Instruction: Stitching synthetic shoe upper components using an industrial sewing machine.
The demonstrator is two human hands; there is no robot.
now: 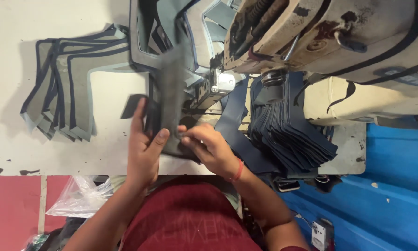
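A dark grey fabric piece (pixel 170 88) is held upright and blurred over the table, in front of the sewing machine (pixel 330 37). My left hand (pixel 143 144) grips its lower left edge, thumb pressed on the cloth. My right hand (pixel 209 146) pinches the piece's bottom edge from the right; a red band circles that wrist. A small dark flap (pixel 130 106) sticks out just left of my left fingers.
A fanned stack of grey pieces with dark blue binding (pixel 64 88) lies on the white table (pixel 13 139) at the left. A pile of dark navy pieces (pixel 288 135) sits right of the needle. A clear plastic bag (pixel 78 197) hangs below the table edge.
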